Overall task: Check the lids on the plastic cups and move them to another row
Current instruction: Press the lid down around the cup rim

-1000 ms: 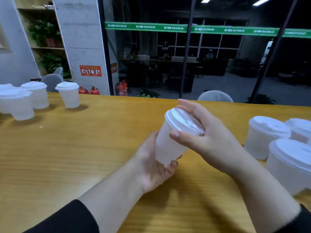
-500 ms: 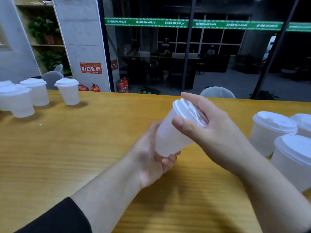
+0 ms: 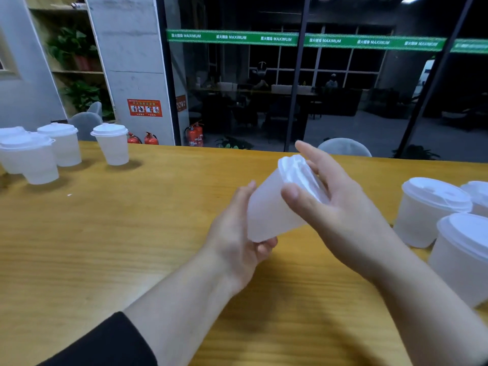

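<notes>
The left hand [image 3: 237, 241] grips the lower body of a translucent plastic cup [image 3: 272, 207], its fingers curled under and round the base, and holds the cup off the wooden table [image 3: 132, 233] near the middle of the scene, tilted so that the top leans to the far right. The right hand [image 3: 335, 207] lies over the white lid [image 3: 295, 170] on that cup: the thumb presses at the near edge of the lid's rim and the straight fingers reach past its far side, so the lid sits between thumb and fingers. The lid is on the cup; whether it is fully snapped down all round cannot be told. A dark sleeve [image 3: 105, 342] covers the left forearm at the near edge. To the right, three more lidded cups stand close together on the table: one [image 3: 422, 215] just right of the right wrist, a nearer one [image 3: 464, 257] partly cut by the frame, and a third [image 3: 478, 196] behind them. At the far left stands another group of lidded cups, one [image 3: 112, 145] alone to the right of the group, one [image 3: 63, 145] beside it, and a nearer one [image 3: 34, 159], with a further cup half hidden at the frame's edge. Beyond the table are a glass wall with a green banner [image 3: 290, 39], red fire extinguishers [image 3: 195, 134] and a shelf with plants [image 3: 71, 48].
</notes>
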Tool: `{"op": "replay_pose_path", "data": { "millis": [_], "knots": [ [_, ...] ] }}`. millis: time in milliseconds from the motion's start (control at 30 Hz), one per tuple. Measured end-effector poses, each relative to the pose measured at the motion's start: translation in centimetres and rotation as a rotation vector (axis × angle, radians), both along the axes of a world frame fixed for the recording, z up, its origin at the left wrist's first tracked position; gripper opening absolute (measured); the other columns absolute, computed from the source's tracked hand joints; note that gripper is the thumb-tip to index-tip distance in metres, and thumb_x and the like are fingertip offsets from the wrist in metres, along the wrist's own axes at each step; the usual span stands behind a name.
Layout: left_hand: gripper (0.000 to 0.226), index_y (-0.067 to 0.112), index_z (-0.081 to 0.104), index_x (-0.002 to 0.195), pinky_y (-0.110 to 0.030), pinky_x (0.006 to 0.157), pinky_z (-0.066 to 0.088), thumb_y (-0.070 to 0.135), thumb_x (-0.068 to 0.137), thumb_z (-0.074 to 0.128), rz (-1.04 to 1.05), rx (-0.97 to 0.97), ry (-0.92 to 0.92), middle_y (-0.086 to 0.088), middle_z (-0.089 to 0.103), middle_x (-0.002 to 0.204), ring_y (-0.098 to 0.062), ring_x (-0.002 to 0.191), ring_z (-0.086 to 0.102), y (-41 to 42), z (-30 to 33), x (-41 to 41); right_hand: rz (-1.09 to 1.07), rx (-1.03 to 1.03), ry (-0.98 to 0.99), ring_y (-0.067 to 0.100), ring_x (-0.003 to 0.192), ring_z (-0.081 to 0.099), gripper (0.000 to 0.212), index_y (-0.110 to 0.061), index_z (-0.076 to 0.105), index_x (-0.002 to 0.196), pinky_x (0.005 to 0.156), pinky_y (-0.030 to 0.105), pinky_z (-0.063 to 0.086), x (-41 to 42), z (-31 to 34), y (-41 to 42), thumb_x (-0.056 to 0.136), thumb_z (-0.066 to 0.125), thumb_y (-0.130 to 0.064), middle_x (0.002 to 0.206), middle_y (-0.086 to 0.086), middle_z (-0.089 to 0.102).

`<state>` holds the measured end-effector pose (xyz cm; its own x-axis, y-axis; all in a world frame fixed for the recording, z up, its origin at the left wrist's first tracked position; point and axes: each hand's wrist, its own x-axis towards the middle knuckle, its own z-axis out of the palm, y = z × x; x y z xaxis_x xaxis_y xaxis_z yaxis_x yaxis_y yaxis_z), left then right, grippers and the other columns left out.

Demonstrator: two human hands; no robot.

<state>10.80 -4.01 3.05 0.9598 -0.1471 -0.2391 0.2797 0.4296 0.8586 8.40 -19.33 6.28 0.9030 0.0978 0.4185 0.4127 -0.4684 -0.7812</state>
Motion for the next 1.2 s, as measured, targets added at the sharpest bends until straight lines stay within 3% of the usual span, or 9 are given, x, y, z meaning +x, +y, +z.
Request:
{"op": "replay_pose_path", "data": {
  "millis": [100,233,333,533,700,900,1000,1100,1200],
  "knots": [
    [0.035,0.022,0.076,0.088,-0.016,0.037,0.028,0.048,0.096,0.056,-0.242,0.010,0.102,-0.008,0.064,0.077,-0.015,0.047,0.045,0.6,0.1,0.0,0.069,-0.070,-0.031,-0.019,0.129,0.043,0.087,-0.058,0.043,0.143,0.092,-0.001,0.038,-0.4,0.3,-0.6,0.062,0.068,-0.078,0.136,-0.032,0.054],
    [0.031,0.023,0.077,0.087,-0.020,0.038,0.028,0.045,0.098,0.058,-0.046,-0.066,0.027,-0.002,0.065,0.073,-0.014,0.049,0.050,-0.3,0.0,-0.2,0.011,-0.013,-0.104,-0.015,0.128,0.046,0.080,-0.050,0.050,0.141,0.091,-0.002,0.037,-0.1,-0.4,0.5,0.067,0.075,-0.066,0.133,-0.027,0.057],
    [0.037,0.029,0.079,0.069,-0.025,0.049,0.032,0.045,0.097,0.062,0.098,-0.079,-0.055,0.001,0.067,0.075,-0.013,0.054,0.054,-0.6,-0.5,0.0,-0.050,0.086,-0.137,-0.016,0.127,0.046,0.081,-0.046,0.051,0.143,0.092,0.000,0.038,0.3,-0.8,1.3,0.068,0.074,-0.066,0.135,-0.023,0.057],
    [0.036,0.017,0.076,0.104,-0.026,0.054,0.041,0.051,0.093,0.067,0.062,-0.128,0.008,-0.001,0.072,0.081,-0.015,0.059,0.060,-0.5,-0.5,0.3,-0.141,0.107,-0.125,-0.011,0.133,0.043,0.091,-0.043,0.043,0.150,0.103,0.017,0.039,0.8,-1.7,1.5,0.069,0.064,-0.078,0.142,-0.024,0.052],
    [0.047,0.011,0.066,0.114,-0.031,0.059,0.054,0.053,0.093,0.069,0.213,-0.130,-0.116,-0.008,0.072,0.096,-0.020,0.074,0.069,-0.5,-0.8,-0.1,-0.242,0.188,-0.162,-0.017,0.117,0.051,0.048,-0.029,0.058,0.139,0.089,0.008,0.045,0.5,-2.2,2.0,0.098,0.052,-0.054,0.133,-0.015,0.059],
    [0.033,0.017,0.065,0.100,-0.030,0.057,0.052,0.050,0.095,0.067,0.504,0.209,-0.314,-0.004,0.069,0.095,-0.018,0.081,0.067,-0.1,2.2,-2.2,-0.128,0.422,0.055,-0.003,0.096,0.066,0.027,-0.033,0.071,0.119,0.085,0.018,0.050,-3.2,-0.5,3.3,0.108,0.046,-0.034,0.105,-0.022,0.075],
    [0.031,0.024,0.067,0.093,-0.036,0.065,0.046,0.054,0.097,0.063,0.520,0.470,-0.570,-0.005,0.066,0.083,-0.022,0.078,0.061,1.2,7.0,-3.5,0.055,0.763,0.207,0.005,0.114,0.066,0.035,-0.028,0.071,0.122,0.101,0.043,0.054,-6.9,1.4,3.8,0.108,0.043,-0.043,0.118,-0.013,0.074],
    [0.032,0.028,0.065,0.084,-0.036,0.066,0.042,0.058,0.093,0.057,0.416,0.913,-0.891,0.007,0.061,0.072,-0.017,0.073,0.056,2.3,14.4,-5.3,0.140,1.325,0.470,0.029,0.116,0.069,0.052,-0.009,0.066,0.127,0.093,0.052,0.059,-9.6,2.5,3.6,0.103,0.050,-0.052,0.124,0.012,0.073],
    [0.032,0.032,0.067,0.090,-0.031,0.063,0.040,0.062,0.095,0.057,0.085,1.396,-1.067,0.011,0.064,0.079,-0.007,0.074,0.058,1.6,20.1,-8.8,0.392,1.520,0.578,0.042,0.119,0.066,0.066,-0.007,0.056,0.137,0.093,0.056,0.058,-12.3,3.0,3.6,0.101,0.047,-0.061,0.131,0.022,0.067]
  ]
}}
